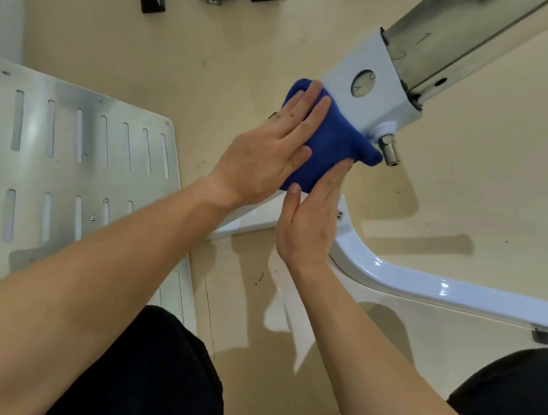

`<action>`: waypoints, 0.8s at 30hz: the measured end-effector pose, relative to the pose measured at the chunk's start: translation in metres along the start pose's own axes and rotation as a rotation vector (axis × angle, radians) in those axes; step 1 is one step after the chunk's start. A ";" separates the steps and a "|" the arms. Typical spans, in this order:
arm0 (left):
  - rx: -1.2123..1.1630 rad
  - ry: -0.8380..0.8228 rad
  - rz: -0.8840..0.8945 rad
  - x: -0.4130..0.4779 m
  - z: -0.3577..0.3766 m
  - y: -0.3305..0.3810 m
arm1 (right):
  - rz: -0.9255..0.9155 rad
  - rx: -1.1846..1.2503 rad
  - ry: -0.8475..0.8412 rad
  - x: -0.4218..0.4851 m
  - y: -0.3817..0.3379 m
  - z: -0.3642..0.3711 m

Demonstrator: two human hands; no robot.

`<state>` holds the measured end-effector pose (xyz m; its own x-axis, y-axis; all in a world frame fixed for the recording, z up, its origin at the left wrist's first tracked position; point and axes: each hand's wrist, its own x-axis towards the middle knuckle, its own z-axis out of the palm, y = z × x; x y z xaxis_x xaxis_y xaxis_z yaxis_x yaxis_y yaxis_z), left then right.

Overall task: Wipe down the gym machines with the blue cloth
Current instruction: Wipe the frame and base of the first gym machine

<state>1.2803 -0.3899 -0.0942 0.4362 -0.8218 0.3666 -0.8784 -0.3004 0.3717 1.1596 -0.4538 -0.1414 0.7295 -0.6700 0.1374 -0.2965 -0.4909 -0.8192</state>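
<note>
Currently mid-wipe; blue cloth (334, 139) wrapped round white post (390, 90), just below its round window (363, 83); left hand (264, 159) flat, fingers (307, 108) straight, pressing cloth; right hand (308, 225) flat against opposite side; advisable: even 2-sided pressure, sliding along post, clear of pin (387, 149).

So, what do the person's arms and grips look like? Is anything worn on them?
The left grip and the right grip are bare hands: no gloves, and no rings in view. The left forearm and the right forearm are bare too; no sleeve, watch or bracelet shows. Lower down, black trousers cover the legs.
</note>
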 end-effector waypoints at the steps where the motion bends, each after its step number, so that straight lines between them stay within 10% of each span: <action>1: 0.001 0.009 -0.003 -0.008 0.006 -0.005 | 0.012 -0.013 -0.001 -0.002 0.004 0.006; 24: 0.094 -0.068 -0.183 -0.055 0.008 0.002 | -0.028 -0.339 -0.174 -0.031 0.003 0.001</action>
<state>1.2534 -0.3493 -0.1204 0.5790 -0.7789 0.2410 -0.8013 -0.4891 0.3444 1.1368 -0.4343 -0.1486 0.8252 -0.5636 0.0367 -0.4409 -0.6835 -0.5818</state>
